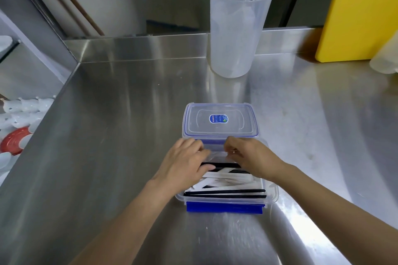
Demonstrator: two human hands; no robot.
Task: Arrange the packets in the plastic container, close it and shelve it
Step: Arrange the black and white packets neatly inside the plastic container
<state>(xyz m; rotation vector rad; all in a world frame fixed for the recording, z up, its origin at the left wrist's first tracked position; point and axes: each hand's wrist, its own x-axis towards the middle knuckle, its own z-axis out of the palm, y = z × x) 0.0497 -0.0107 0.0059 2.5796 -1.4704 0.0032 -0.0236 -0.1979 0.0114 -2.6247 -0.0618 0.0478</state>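
Observation:
A clear plastic container [271, 192] with a blue front clasp sits open on the steel counter near me. Inside lie several long thin packets [228, 180], white and black, some crossed at angles. Its clear lid [219, 120] with blue trim and a blue sticker lies flat just behind the container. My left hand [185, 163] reaches in from the left with fingers curled over the packets at the container's far end. My right hand [247, 157] comes in from the right, fingertips pinched at the same far end. What each hand grips is hidden by the fingers.
A tall translucent jug [237, 32] with smaller cups nested inside stands at the back of the steel counter [107, 135]. A yellow board [361, 11] leans at the back right. White bottles and a red disc [15, 140] lie below the counter's left edge.

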